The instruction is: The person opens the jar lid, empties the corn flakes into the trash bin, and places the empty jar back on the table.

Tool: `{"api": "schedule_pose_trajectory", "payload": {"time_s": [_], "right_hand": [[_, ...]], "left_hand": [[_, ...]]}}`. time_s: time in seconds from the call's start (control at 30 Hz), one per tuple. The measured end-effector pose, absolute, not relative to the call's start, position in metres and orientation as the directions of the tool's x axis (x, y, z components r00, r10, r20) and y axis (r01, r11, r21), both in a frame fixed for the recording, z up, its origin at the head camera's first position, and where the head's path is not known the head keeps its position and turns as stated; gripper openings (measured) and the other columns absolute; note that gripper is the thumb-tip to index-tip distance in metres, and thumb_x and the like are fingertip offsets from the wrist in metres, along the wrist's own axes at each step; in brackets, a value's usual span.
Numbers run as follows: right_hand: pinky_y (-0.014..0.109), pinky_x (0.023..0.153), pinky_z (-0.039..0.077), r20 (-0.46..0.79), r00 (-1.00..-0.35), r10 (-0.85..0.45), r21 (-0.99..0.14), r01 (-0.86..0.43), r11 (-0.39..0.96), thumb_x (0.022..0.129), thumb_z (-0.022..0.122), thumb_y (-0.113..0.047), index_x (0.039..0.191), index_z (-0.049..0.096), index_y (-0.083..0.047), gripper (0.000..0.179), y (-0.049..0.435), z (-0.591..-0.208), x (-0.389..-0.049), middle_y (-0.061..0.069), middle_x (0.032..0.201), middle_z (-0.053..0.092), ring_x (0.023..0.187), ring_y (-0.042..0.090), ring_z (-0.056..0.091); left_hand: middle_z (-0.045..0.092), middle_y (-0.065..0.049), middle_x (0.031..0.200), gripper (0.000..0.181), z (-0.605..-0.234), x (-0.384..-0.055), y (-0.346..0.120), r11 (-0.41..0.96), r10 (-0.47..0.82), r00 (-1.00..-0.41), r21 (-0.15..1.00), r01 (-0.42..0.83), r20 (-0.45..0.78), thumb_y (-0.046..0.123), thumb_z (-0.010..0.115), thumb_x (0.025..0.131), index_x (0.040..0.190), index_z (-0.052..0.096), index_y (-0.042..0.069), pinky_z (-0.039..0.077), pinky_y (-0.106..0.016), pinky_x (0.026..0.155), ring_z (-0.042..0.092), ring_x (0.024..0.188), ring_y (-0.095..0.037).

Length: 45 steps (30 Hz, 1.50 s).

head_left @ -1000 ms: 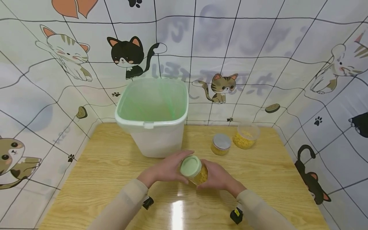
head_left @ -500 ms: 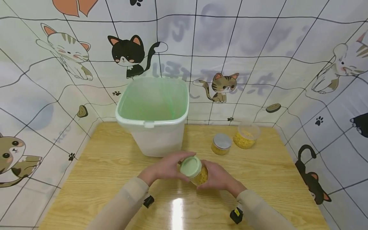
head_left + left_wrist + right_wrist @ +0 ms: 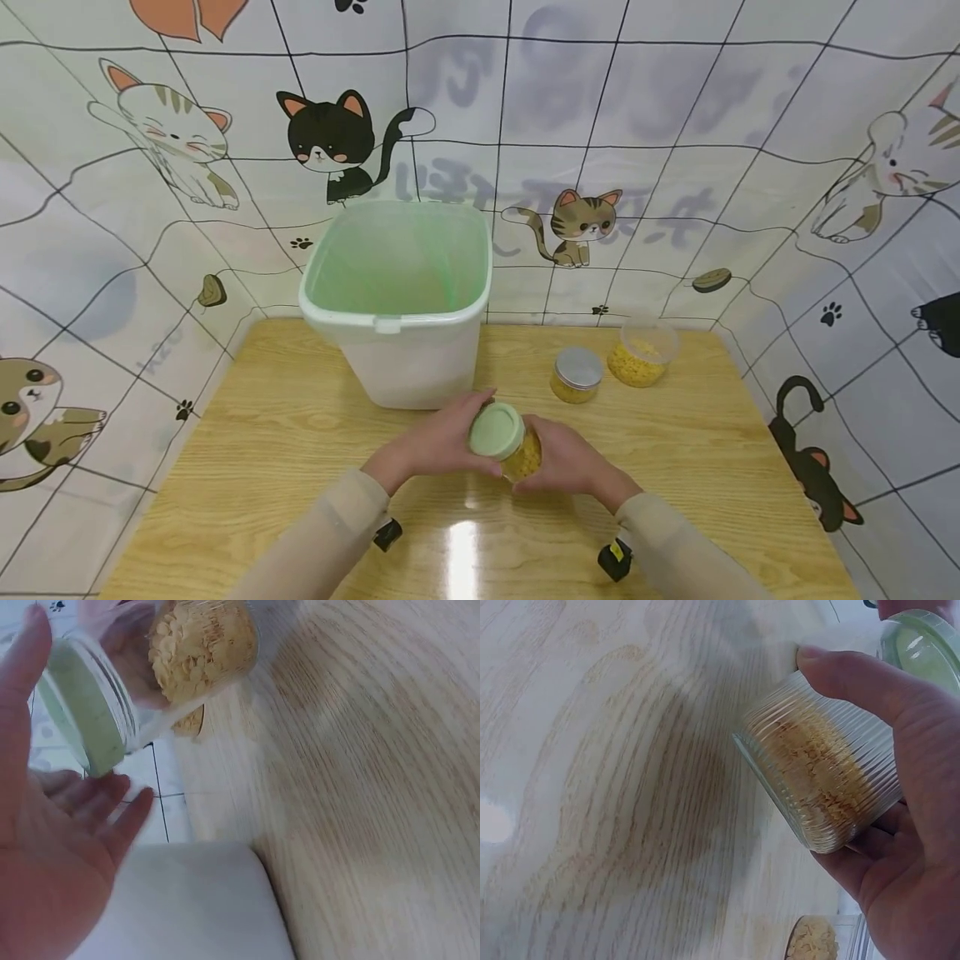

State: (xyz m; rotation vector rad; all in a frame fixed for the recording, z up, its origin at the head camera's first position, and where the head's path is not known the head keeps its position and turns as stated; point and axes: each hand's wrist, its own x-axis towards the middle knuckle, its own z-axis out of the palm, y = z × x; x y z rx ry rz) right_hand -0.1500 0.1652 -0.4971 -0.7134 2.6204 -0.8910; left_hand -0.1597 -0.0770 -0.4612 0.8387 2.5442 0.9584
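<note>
A ribbed clear jar [image 3: 810, 761] with yellow flakes inside is held tilted above the table, its pale green lid [image 3: 497, 430] towards the left. My right hand [image 3: 564, 457] grips the jar's body, thumb on one side and fingers curled round the other in the right wrist view. My left hand [image 3: 438, 442] is at the lid. In the left wrist view its thumb lies along one edge of the lid [image 3: 82, 709] and its fingertips touch the opposite edge. The jar stays closed, and the flakes fill only part of it.
A white bin [image 3: 408, 358] with a green inside stands at the back left, close behind my left hand. Behind my right hand are a small silver-lidded jar [image 3: 577, 375] and a clear tub [image 3: 641, 357], both with yellow contents. Cat-print sheeting [image 3: 450, 125] surrounds the wooden table [image 3: 285, 450].
My left hand has shifted slightly round the lid, its thumb and fingers in a changed position on the edge. The right hand and the jar stay almost where they were.
</note>
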Motion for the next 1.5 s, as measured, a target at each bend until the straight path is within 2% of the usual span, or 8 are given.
{"api": "schedule_pose_trajectory", "payload": {"time_s": [0.17, 0.33, 0.57, 0.8, 0.97, 1.07, 1.27, 1.5], "right_hand": [[0.035, 0.085, 0.053, -0.103, -0.836, -0.539, -0.628, -0.365, 0.687, 0.061, 0.091, -0.039, 0.135, 0.051, -0.011, 0.088, 0.164, -0.497, -0.151, -0.005, 0.114, 0.063, 0.099, 0.011, 0.060], [0.035, 0.086, 0.053, -0.102, -0.833, -0.543, -0.633, -0.367, 0.682, 0.061, 0.092, -0.037, 0.135, 0.051, -0.012, 0.087, 0.163, -0.498, -0.150, -0.006, 0.114, 0.063, 0.100, 0.011, 0.060], [0.036, 0.088, 0.053, -0.101, -0.831, -0.548, -0.627, -0.374, 0.683, 0.061, 0.092, -0.036, 0.136, 0.051, -0.012, 0.088, 0.163, -0.496, -0.148, -0.005, 0.116, 0.063, 0.101, 0.011, 0.060], [0.038, 0.088, 0.053, -0.110, -0.833, -0.543, -0.622, -0.369, 0.691, 0.062, 0.091, -0.037, 0.136, 0.050, -0.009, 0.090, 0.164, -0.497, -0.150, -0.003, 0.118, 0.063, 0.102, 0.013, 0.060], [0.036, 0.088, 0.053, -0.117, -0.838, -0.533, -0.619, -0.358, 0.699, 0.062, 0.091, -0.039, 0.136, 0.050, -0.012, 0.090, 0.164, -0.497, -0.152, -0.004, 0.117, 0.063, 0.101, 0.011, 0.060], [0.036, 0.088, 0.053, -0.119, -0.836, -0.535, -0.622, -0.357, 0.697, 0.061, 0.091, -0.040, 0.136, 0.050, -0.012, 0.090, 0.164, -0.497, -0.152, -0.004, 0.116, 0.063, 0.101, 0.011, 0.060], [0.037, 0.087, 0.053, -0.118, -0.829, -0.546, -0.629, -0.363, 0.688, 0.061, 0.091, -0.039, 0.136, 0.050, -0.011, 0.089, 0.164, -0.498, -0.151, -0.004, 0.116, 0.064, 0.101, 0.012, 0.060], [0.034, 0.083, 0.053, -0.133, -0.824, -0.551, -0.631, -0.358, 0.688, 0.062, 0.091, -0.039, 0.131, 0.052, -0.012, 0.084, 0.164, -0.499, -0.150, -0.005, 0.111, 0.063, 0.097, 0.010, 0.060]], "left_hand": [[0.026, -0.004, 0.161, 0.105, -0.458, -0.160, -0.086, 0.473, 0.694, -0.720, 0.765, 0.437, -0.018, 0.021, 0.084, 0.076, 0.157, 0.017, 0.014, 0.027, -0.046, 0.120, 0.026, 0.148, -0.022], [0.031, -0.001, 0.159, 0.096, -0.456, -0.162, -0.089, 0.430, 0.737, -0.676, 0.785, 0.445, -0.021, 0.009, 0.082, 0.077, 0.155, 0.025, 0.013, 0.028, -0.046, 0.120, 0.029, 0.146, -0.020], [0.043, -0.001, 0.151, 0.089, -0.458, -0.162, -0.089, 0.423, 0.747, -0.664, 0.788, 0.447, -0.024, 0.009, 0.082, 0.078, 0.152, 0.032, 0.015, 0.038, -0.042, 0.114, 0.042, 0.137, -0.018], [0.058, 0.003, 0.130, 0.080, -0.461, -0.162, -0.083, 0.495, 0.648, -0.760, 0.783, 0.376, -0.045, 0.037, 0.086, 0.073, 0.139, 0.047, 0.014, 0.050, -0.036, 0.100, 0.057, 0.117, -0.016], [0.053, 0.000, 0.137, 0.097, -0.461, -0.161, -0.083, 0.539, 0.608, -0.790, 0.769, 0.343, -0.074, 0.044, 0.086, 0.071, 0.148, 0.036, 0.013, 0.047, -0.038, 0.105, 0.053, 0.124, -0.018], [0.044, -0.001, 0.149, 0.105, -0.460, -0.161, -0.085, 0.507, 0.629, -0.776, 0.783, 0.360, -0.051, 0.040, 0.086, 0.072, 0.154, 0.026, 0.015, 0.041, -0.043, 0.111, 0.045, 0.135, -0.020], [0.034, 0.005, 0.157, 0.098, -0.457, -0.162, -0.089, 0.419, 0.714, -0.700, 0.808, 0.414, -0.012, 0.016, 0.087, 0.072, 0.152, 0.032, 0.022, 0.028, -0.046, 0.120, 0.029, 0.147, -0.018], [0.042, 0.003, 0.152, 0.089, -0.456, -0.163, -0.087, 0.410, 0.755, -0.655, 0.783, 0.467, -0.005, 0.003, 0.081, 0.073, 0.149, 0.038, 0.016, 0.031, -0.046, 0.118, 0.037, 0.142, -0.019]]}}
